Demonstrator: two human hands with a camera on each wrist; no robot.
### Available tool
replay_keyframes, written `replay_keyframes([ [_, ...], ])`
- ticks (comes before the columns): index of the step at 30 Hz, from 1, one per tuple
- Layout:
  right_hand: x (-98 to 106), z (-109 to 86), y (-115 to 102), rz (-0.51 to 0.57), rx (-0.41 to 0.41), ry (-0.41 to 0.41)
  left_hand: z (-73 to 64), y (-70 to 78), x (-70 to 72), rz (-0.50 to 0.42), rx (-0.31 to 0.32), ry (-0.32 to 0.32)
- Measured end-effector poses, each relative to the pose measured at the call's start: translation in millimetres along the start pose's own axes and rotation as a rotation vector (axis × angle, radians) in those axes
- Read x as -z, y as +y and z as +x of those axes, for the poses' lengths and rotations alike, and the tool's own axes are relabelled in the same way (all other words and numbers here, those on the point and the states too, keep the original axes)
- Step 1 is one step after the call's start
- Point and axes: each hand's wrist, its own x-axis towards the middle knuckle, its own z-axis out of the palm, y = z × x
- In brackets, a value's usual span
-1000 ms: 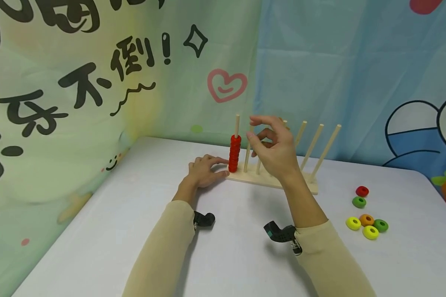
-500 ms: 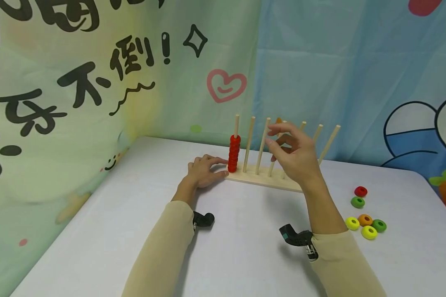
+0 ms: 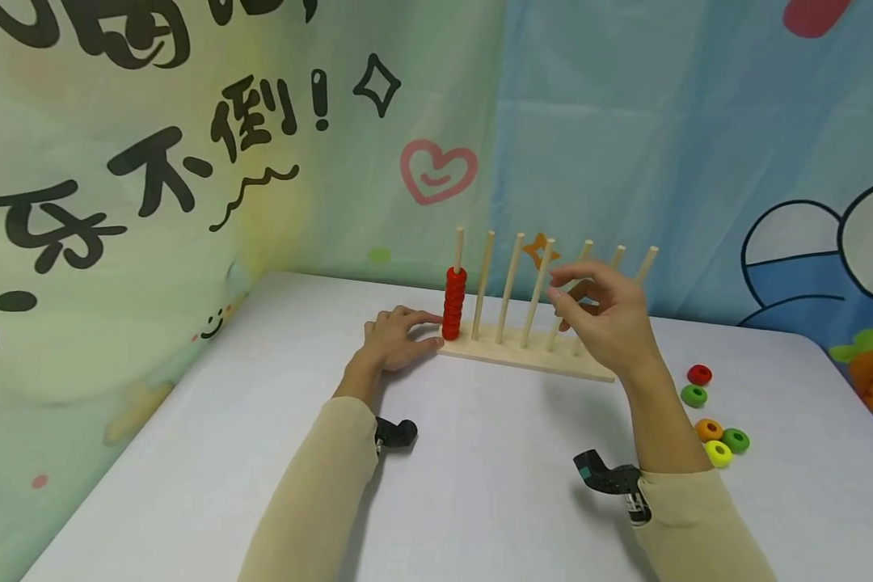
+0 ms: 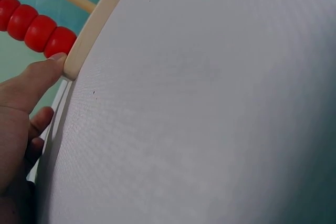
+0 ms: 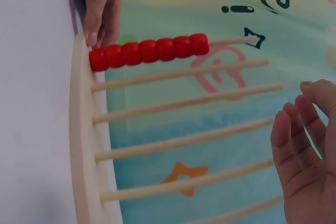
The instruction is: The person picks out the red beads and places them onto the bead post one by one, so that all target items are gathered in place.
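A wooden peg rack (image 3: 524, 360) stands on the table, with a row of upright pegs. Several red beads (image 3: 454, 304) are stacked on its leftmost peg; the other pegs are bare. My left hand (image 3: 396, 338) holds the rack's left end between thumb and index finger. In the left wrist view the thumb (image 4: 44, 74) lies on the corner of the base, just by the lowest red bead. My right hand (image 3: 611, 315) hovers in front of the right-hand pegs, fingers loosely bent and holding nothing. The right wrist view has these fingers (image 5: 283, 140) beside the peg tips.
Loose beads lie on the table to the right: a red bead (image 3: 700, 374), a green bead (image 3: 694, 395), an orange bead (image 3: 709, 429), another green bead (image 3: 735, 440) and a yellow bead (image 3: 718, 453) partly behind my right forearm. A printed cloth (image 3: 589, 145) hangs behind the table.
My right hand has moved rightward along the pegs and slightly down, uncovering the left and middle pegs. Its forearm now covers one yellow bead. My left hand stays on the rack's end.
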Motion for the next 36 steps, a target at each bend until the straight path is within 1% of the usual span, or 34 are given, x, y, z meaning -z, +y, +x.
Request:
replay_keyframes([
  [4, 8, -4.7, 2, -0.046, -0.029, 0.002, -0.4, -1.7, -0.3, -0.002, -0.002, 0.005],
  [8, 20, -11.6, 6, -0.032, -0.048, 0.024, 1.0, -3.1, 1.9, 0.004, -0.007, 0.006],
  [12, 31, -17.1, 10, -0.059, -0.049, 0.049, 3.3, -4.4, 5.1, 0.015, -0.012, 0.01],
  [17, 46, -24.1, 13, -0.157, -0.075, 0.053, 4.1, -4.6, 7.0, 0.017, -0.006, 0.019],
  [20, 59, -31.1, 15, -0.236, -0.102, 0.047, 3.0, -4.2, 4.5, 0.016, -0.005, 0.016],
  [25, 83, -43.1, 19, -0.365, -0.138, 0.048, 0.3, -2.8, -1.5, -0.002, -0.003, -0.007],
  [30, 99, -50.6, 21, -0.435, -0.196, 0.055, -0.1, -2.4, -3.2, 0.01, 0.0, 0.01],
  [36, 114, -58.8, 26, -0.509, -0.243, 0.039, -0.2, -1.3, -2.8, 0.006, -0.004, -0.007],
])
